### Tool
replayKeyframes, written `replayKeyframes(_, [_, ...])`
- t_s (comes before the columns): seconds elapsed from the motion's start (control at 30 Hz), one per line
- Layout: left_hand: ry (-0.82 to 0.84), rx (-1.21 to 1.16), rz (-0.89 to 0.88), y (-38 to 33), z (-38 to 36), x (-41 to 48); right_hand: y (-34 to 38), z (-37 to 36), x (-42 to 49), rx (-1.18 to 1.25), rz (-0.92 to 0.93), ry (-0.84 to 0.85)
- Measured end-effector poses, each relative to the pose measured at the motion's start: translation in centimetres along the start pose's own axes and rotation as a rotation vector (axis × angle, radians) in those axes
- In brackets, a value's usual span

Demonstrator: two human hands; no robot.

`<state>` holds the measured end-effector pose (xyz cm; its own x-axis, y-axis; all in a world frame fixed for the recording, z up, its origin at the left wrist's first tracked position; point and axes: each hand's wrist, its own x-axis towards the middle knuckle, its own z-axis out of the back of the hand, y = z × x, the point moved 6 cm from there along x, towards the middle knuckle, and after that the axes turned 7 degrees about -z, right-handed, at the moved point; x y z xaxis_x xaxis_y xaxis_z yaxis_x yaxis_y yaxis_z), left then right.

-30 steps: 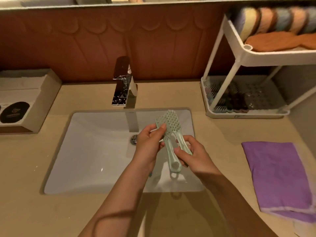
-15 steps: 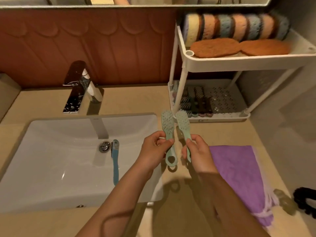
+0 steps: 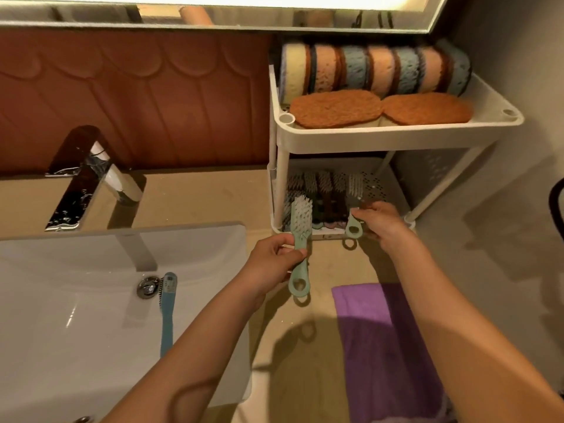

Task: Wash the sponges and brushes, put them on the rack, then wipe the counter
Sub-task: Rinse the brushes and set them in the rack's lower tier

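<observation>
Blue brush lies in sink beside drain. Left hand grips green brush over counter. Right hand pinches second green brush, head inside rack lower tier.

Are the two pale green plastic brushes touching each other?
Apart. The head view shows the left hand's pale green brush and the right hand's pale green brush separated by a clear gap showing the rack's lower shelf.
</observation>
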<state>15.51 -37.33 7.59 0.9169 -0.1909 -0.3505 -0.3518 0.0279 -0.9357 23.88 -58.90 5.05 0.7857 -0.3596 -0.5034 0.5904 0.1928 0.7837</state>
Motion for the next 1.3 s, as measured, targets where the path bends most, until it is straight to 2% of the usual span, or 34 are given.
replayKeyframes(0.07, [-0.006, -0.008, -0.003, 0.0, -0.1, 0.5, 1.0, 0.5, 2.0, -0.037, 0.007, -0.073])
replayKeyframes(0.23, [-0.038, -0.022, -0.011, 0.6, 0.0, 1.4, 2.3, -0.3, 5.2, -0.546, 0.098, -0.076])
replayKeyframes(0.33, [-0.044, -0.020, -0.003, 1.2, 0.1, 1.6, 2.4, -0.8, 6.2, -0.596, 0.179, -0.103])
replayKeyframes(0.47, [-0.035, -0.036, 0.008, 1.5, 0.0, 1.8, 1.9, -1.1, 7.4, -0.623, 0.151, -0.129])
replayKeyframes(0.73, [-0.035, -0.023, 0.011, 2.0, -1.0, 1.9, 1.8, -1.2, 7.4, -0.771, 0.258, -0.155])
replayKeyframes(0.8, [-0.031, -0.032, 0.010, 1.9, -1.2, 2.0, 2.2, -1.0, 6.4, -0.704, 0.267, -0.186])
replayKeyframes(0.9, [-0.034, -0.062, 0.011, 1.7, -1.5, 2.0, 2.2, -0.7, 2.9, -0.336, 0.264, -0.166])
replayKeyframes(0.97, [-0.042, -0.084, 0.016, 1.7, -1.8, 2.1, 1.5, -1.6, -1.1, -0.085, 0.225, -0.017])
replayKeyframes(1.07, [-0.062, -0.074, -0.010, 1.6, -2.3, 2.1, -0.2, -4.0, -6.8, 0.011, 0.199, 0.232])
replayKeyframes(1.13, [-0.145, 0.123, -0.126, 1.2, -1.8, 2.2, -1.0, -5.4, -9.1, 0.128, 0.163, 0.320])
replayKeyframes(1.2, [-0.224, 0.338, -0.257, 0.4, -1.5, 2.2, -1.5, -6.2, -9.5, 0.178, 0.163, 0.301])
replayKeyframes(1.3, [-0.230, 0.397, -0.287, -0.2, -1.7, 2.3, -1.2, -5.6, -9.0, 0.199, 0.185, 0.188])
